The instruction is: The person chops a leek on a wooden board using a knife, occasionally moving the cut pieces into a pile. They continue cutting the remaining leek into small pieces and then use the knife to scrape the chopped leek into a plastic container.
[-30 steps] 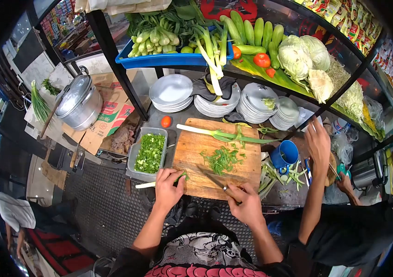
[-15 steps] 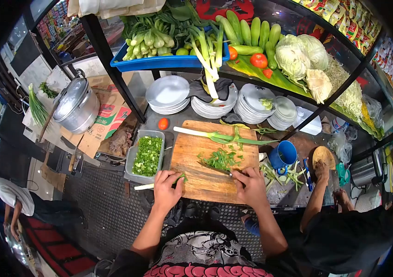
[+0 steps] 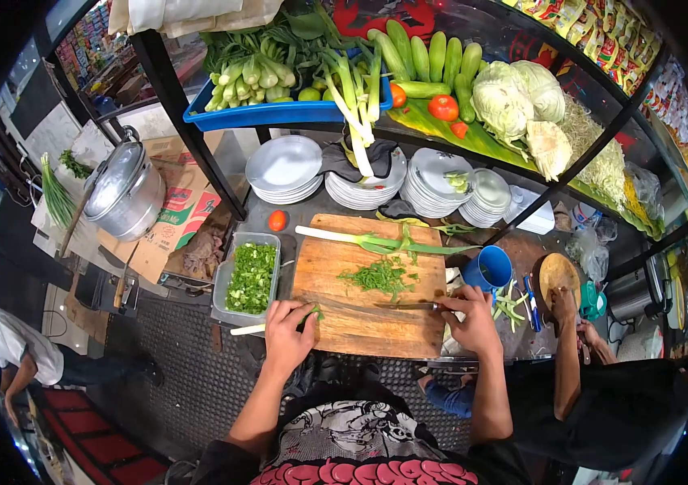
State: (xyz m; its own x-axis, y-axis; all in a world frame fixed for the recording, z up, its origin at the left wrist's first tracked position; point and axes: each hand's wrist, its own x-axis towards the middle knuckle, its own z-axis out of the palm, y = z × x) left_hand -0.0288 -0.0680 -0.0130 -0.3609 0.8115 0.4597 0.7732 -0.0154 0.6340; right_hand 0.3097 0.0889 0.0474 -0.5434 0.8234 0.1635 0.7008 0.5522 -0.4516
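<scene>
At the left edge of the wooden cutting board (image 3: 368, 333), my left hand (image 3: 289, 333) is closed around a leek (image 3: 247, 330); its white end sticks out to the left and a bit of green shows at my fingertips. My right hand (image 3: 473, 322) grips a knife (image 3: 405, 305), its blade lying low over the board and pointing left. Just beyond the blade is a small heap of chopped greens (image 3: 382, 276). Another leek (image 3: 344, 236) lies across the far side of the board. To the left, a plastic container (image 3: 277, 279) holds chopped green pieces.
Stacked plates (image 3: 285, 166) stand behind the board, near a tomato (image 3: 277, 220). A blue mug (image 3: 492, 267) and leek scraps (image 3: 509, 307) sit to the right. A co-worker's hand (image 3: 563, 303) touches a round wooden piece (image 3: 558, 275). Overhead is a vegetable shelf with a blue tray (image 3: 287, 113).
My right hand has moved right with the knife, drawing the blade away from the chopped heap. My left hand stays at the board's left edge. The view has shifted slightly.
</scene>
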